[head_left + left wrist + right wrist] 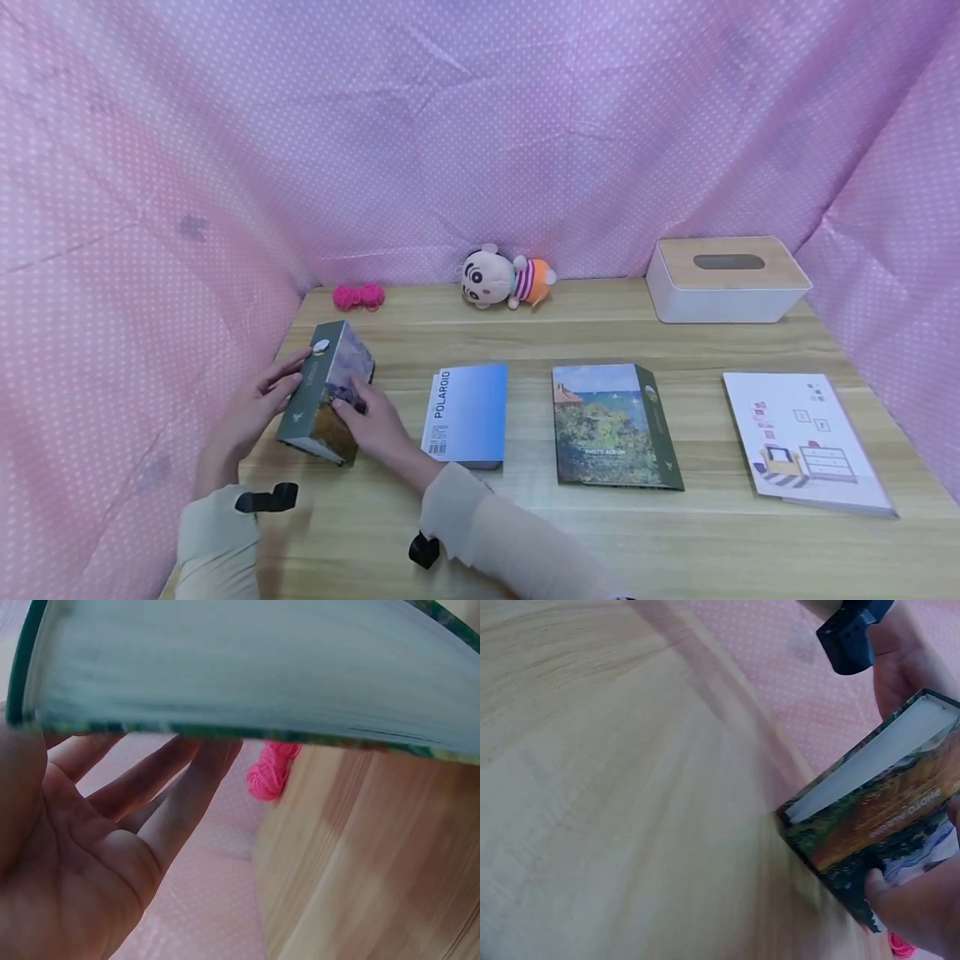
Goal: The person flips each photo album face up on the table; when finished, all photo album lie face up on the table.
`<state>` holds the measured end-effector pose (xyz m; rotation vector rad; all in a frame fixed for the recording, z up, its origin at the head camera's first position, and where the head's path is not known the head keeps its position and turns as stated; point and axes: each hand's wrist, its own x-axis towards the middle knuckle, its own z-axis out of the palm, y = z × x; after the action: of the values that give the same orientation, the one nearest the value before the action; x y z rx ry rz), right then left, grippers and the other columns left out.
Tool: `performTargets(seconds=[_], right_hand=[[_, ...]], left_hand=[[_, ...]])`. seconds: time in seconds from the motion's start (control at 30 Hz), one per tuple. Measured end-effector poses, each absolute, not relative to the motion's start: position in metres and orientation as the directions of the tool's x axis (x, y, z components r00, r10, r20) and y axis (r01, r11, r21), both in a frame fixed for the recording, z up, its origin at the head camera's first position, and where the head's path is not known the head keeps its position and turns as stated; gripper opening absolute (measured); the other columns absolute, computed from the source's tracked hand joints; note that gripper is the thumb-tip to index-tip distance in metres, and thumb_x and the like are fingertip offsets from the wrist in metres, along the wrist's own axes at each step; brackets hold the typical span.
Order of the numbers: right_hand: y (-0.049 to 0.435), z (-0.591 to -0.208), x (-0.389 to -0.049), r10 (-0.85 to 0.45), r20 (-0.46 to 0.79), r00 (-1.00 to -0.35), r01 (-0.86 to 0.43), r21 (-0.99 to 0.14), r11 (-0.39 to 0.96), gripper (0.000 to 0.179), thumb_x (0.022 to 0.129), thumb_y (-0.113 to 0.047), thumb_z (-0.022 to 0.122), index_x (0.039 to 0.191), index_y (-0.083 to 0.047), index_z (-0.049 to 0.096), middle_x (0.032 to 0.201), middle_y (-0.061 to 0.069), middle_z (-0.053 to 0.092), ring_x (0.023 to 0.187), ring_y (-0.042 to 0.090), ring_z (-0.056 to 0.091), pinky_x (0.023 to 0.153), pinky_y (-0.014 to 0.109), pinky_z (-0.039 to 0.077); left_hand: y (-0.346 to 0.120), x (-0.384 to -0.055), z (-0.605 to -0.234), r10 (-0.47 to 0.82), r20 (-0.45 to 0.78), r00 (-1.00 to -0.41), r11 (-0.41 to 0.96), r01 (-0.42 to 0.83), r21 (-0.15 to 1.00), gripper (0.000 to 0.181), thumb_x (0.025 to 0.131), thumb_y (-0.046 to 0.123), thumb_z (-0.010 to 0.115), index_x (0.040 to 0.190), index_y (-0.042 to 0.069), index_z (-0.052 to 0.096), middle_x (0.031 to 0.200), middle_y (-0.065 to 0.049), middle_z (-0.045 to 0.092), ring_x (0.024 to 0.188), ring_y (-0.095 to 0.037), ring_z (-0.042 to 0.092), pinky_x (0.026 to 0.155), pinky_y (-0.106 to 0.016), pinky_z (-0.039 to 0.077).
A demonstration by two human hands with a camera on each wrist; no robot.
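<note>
A thick photo album with a green spine and a painted landscape cover stands tilted at the table's left, spine turned up. My left hand holds it from the spine side; in the left wrist view its fingers reach the underside of one cover, below the white page block. On the painted cover lies my right hand, gripping the album with thumb and fingers. Seen from the right wrist, the thumb presses on the cover near the printed title. Part of the right hand's fingers is out of frame there.
Right of the album lie a blue POLAROID book, another photo album and a white book with a room drawing. Pink yarn, a plush doll and a tissue box line the back edge, before a pink curtain.
</note>
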<state>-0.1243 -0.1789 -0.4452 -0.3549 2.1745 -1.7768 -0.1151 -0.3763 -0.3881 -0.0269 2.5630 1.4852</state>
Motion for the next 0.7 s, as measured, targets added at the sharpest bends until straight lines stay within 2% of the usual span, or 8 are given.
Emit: performTargets(seconds=[0.1,0.17,0.23,0.33,0.4,0.47,0.6,0.7], right_hand=[[-0.182,-0.451,-0.121,-0.404,-0.127,-0.906,0.019,-0.965,0.261,0.062,0.095,-0.049,0.051,0.149,-0.022,0.035,0.15,0.004,0.04,0.138,0.02,0.037,0.112,0.038,0.033],[-0.183,-0.454,-0.119,-0.415,-0.154,-0.897,0.026,-0.954,0.298,0.065,0.094,-0.052,0.051,0.149,-0.023,0.034,0.151,0.005,0.038,0.139,0.021,0.036,0.112,0.038,0.034],[-0.184,-0.457,-0.118,-0.422,-0.158,-0.893,0.016,-0.947,0.321,0.066,0.094,-0.052,0.052,0.149,-0.022,0.034,0.151,0.008,0.037,0.138,0.022,0.036,0.112,0.039,0.034],[-0.186,-0.458,-0.116,-0.425,-0.164,-0.89,0.002,-0.934,0.357,0.067,0.093,-0.052,0.053,0.149,-0.021,0.034,0.152,0.011,0.034,0.138,0.025,0.036,0.111,0.039,0.035],[-0.188,-0.459,-0.114,-0.428,-0.16,-0.89,-0.014,-0.927,0.375,0.068,0.093,-0.051,0.054,0.149,-0.02,0.034,0.153,0.012,0.032,0.138,0.026,0.036,0.111,0.038,0.036],[-0.189,-0.459,-0.113,-0.428,-0.152,-0.891,-0.035,-0.916,0.399,0.069,0.092,-0.051,0.055,0.15,-0.019,0.033,0.153,0.013,0.03,0.138,0.027,0.035,0.111,0.037,0.036],[-0.191,-0.46,-0.111,-0.426,-0.138,-0.894,-0.057,-0.908,0.415,0.072,0.091,-0.047,0.059,0.15,-0.016,0.031,0.156,0.015,0.022,0.14,0.028,0.032,0.112,0.035,0.034],[-0.192,-0.461,-0.109,-0.411,-0.143,-0.9,-0.038,-0.915,0.402,0.075,0.089,-0.041,0.064,0.151,-0.015,0.029,0.158,0.013,0.017,0.142,0.027,0.029,0.113,0.034,0.033]], left_hand=[[-0.379,-0.113,-0.386,0.034,-0.176,-0.984,0.558,-0.127,0.82,0.057,0.099,0.044,0.045,0.152,0.027,0.028,0.154,-0.021,0.027,0.129,-0.036,0.038,0.081,-0.014,0.044],[-0.381,-0.113,-0.384,0.022,-0.18,-0.983,0.582,-0.134,0.802,0.06,0.098,0.044,0.048,0.152,0.025,0.028,0.154,-0.021,0.026,0.132,-0.045,0.034,0.085,-0.022,0.045],[-0.384,-0.113,-0.383,0.015,-0.176,-0.984,0.608,-0.131,0.783,0.062,0.097,0.044,0.05,0.152,0.023,0.028,0.153,-0.022,0.026,0.133,-0.049,0.032,0.092,-0.036,0.046],[-0.39,-0.113,-0.382,0.012,-0.16,-0.987,0.638,-0.116,0.761,0.064,0.096,0.045,0.051,0.151,0.018,0.031,0.151,-0.022,0.029,0.131,-0.049,0.034,0.096,-0.058,0.04],[-0.395,-0.112,-0.382,0.017,-0.154,-0.988,0.657,-0.105,0.746,0.064,0.096,0.045,0.052,0.149,0.015,0.034,0.149,-0.023,0.032,0.13,-0.05,0.036,0.095,-0.065,0.037],[-0.401,-0.112,-0.382,0.027,-0.151,-0.988,0.667,-0.095,0.739,0.063,0.097,0.044,0.052,0.148,0.012,0.035,0.147,-0.024,0.036,0.128,-0.048,0.038,0.094,-0.063,0.038],[-0.41,-0.109,-0.387,0.028,-0.179,-0.984,0.681,-0.112,0.723,0.063,0.097,0.043,0.05,0.148,0.009,0.034,0.144,-0.024,0.041,0.119,-0.022,0.05,0.092,-0.037,0.049],[-0.416,-0.108,-0.396,-0.022,-0.254,-0.967,0.666,-0.204,0.717,0.07,0.095,0.05,0.05,0.151,0.012,0.03,0.147,-0.021,0.04,0.114,-0.007,0.05,0.084,-0.018,0.05]])
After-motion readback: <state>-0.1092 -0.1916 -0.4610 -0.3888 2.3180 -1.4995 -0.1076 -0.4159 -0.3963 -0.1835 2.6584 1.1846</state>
